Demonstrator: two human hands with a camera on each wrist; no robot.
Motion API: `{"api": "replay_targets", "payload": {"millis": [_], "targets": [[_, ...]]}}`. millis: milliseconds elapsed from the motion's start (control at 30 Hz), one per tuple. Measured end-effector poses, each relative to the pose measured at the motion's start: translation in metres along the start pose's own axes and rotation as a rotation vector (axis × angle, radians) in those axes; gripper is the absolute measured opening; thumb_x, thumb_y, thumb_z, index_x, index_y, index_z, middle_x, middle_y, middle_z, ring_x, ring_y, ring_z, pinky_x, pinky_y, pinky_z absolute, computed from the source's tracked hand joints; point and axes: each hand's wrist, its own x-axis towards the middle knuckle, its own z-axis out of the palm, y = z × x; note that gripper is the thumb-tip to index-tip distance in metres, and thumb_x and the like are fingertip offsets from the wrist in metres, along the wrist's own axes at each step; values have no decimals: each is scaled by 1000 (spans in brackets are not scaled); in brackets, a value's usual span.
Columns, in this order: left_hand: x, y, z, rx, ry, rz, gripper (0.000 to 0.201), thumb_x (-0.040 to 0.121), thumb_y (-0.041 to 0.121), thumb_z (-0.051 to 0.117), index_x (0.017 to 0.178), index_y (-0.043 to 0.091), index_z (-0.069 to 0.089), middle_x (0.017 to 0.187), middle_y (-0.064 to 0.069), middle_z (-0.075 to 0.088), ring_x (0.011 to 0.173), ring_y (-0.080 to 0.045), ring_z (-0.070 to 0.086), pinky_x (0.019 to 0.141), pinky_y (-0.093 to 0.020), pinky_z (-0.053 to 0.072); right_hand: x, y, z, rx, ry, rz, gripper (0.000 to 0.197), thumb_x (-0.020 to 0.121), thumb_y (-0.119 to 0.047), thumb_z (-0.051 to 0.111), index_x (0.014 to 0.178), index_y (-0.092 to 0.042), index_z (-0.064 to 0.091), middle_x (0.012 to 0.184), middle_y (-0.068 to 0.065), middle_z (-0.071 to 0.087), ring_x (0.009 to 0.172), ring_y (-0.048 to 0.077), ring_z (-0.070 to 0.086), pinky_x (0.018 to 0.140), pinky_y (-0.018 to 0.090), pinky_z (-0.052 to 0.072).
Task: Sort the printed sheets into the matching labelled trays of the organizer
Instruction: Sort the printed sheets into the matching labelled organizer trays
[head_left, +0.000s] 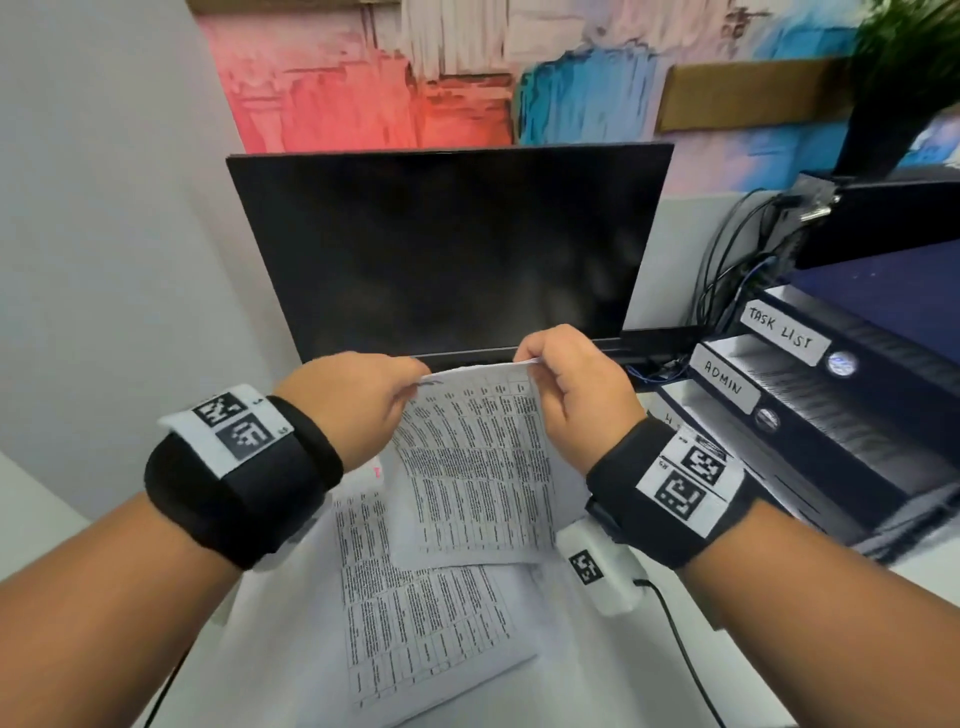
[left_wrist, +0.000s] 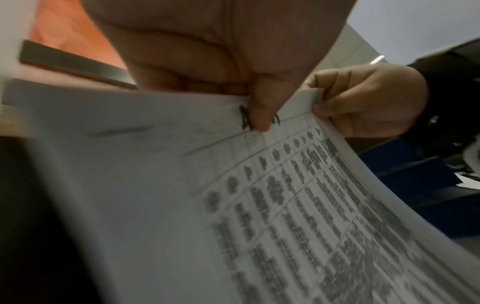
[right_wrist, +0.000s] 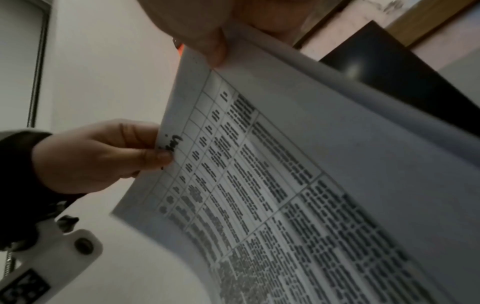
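A printed sheet (head_left: 475, 467) with a dense table hangs upright in front of me, held by its top edge. My left hand (head_left: 363, 400) pinches the top left corner, where a handwritten word sits under the thumb (left_wrist: 259, 115). My right hand (head_left: 566, 384) pinches the top right corner (right_wrist: 215, 51). Below it, more printed sheets (head_left: 421, 623) lie in a loose pile on the white desk. The dark organizer (head_left: 852, 415) stands at the right, with a tray labelled TASK LIST (head_left: 782, 334) above one labelled ADMIN (head_left: 724, 383). In the wrist views the held sheet (left_wrist: 259, 205) (right_wrist: 298, 185) fills most of the picture.
A black monitor (head_left: 447, 249) stands right behind the held sheet. Cables (head_left: 737, 270) hang between the monitor and the organizer. A black cable (head_left: 685, 660) runs over the desk at lower right. A colourful painting (head_left: 415, 78) hangs on the wall.
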Motion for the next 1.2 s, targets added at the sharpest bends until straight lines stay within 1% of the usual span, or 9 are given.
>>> {"api": "replay_targets", "payload": {"millis": [100, 200, 267, 367, 500, 733, 933, 1067, 1200], "targets": [[8, 8, 1, 30, 14, 20, 20, 96, 22, 40, 102, 22, 59, 92, 1, 66, 85, -25, 60, 67, -30, 44, -2, 8, -22, 11, 77, 28, 21, 88, -4, 55, 105, -15, 58, 85, -15, 50, 74, 0, 45, 72, 2, 34], [16, 12, 2, -92, 88, -64, 20, 95, 19, 42, 97, 16, 62, 88, -3, 65, 85, -28, 59, 65, -30, 38, -3, 28, -57, -70, 83, 144, 38, 86, -11, 62, 122, -18, 52, 95, -11, 57, 88, 12, 57, 83, 26, 46], [23, 14, 3, -220, 143, -161, 20, 96, 20, 44, 97, 14, 63, 85, -6, 65, 85, -30, 57, 69, -32, 40, -5, 48, -84, -195, 50, 261, 44, 86, -16, 63, 128, -20, 50, 111, -4, 59, 104, 16, 55, 93, 31, 43], [34, 19, 10, -362, 157, -299, 22, 96, 23, 45, 85, 9, 59, 77, -5, 59, 82, -30, 54, 70, -34, 40, -11, 85, -125, -419, -48, 437, 44, 87, -21, 62, 130, -17, 52, 131, 7, 52, 122, 26, 47, 102, 35, 35], [46, 42, 21, -575, 111, -445, 29, 95, 20, 49, 66, 15, 49, 68, -1, 52, 71, -24, 47, 61, -31, 31, -33, 131, -179, -621, -95, 638, 38, 88, -21, 59, 126, -14, 57, 132, 12, 50, 121, 35, 46, 100, 42, 40], [60, 82, 43, -906, -56, -590, 19, 92, 17, 51, 91, 2, 64, 94, -13, 67, 81, -29, 60, 72, -34, 46, -76, 177, -249, -725, -191, 899, 51, 92, -9, 48, 142, -7, 38, 150, 13, 31, 135, 31, 33, 108, 36, 28], [68, 120, 65, -933, -199, -655, 11, 96, 11, 49, 101, 8, 59, 96, -5, 56, 64, -6, 47, 42, -3, 36, -91, 192, -257, -730, -251, 936, 41, 93, -9, 42, 133, -5, 47, 145, 12, 40, 131, 31, 39, 107, 35, 33], [73, 137, 80, -1043, -271, -794, 28, 98, 15, 47, 119, 0, 59, 123, -14, 59, 101, -28, 58, 78, -19, 41, -94, 195, -258, -739, -261, 908, 41, 94, -10, 38, 134, -6, 47, 145, 10, 40, 131, 29, 39, 107, 34, 32], [79, 144, 86, -1254, -279, -946, 34, 96, 17, 49, 126, 2, 54, 134, -17, 53, 119, -33, 53, 96, -30, 43, -95, 196, -259, -737, -256, 898, 39, 95, -14, 37, 131, -7, 49, 140, 10, 44, 128, 28, 42, 105, 36, 36]]}}
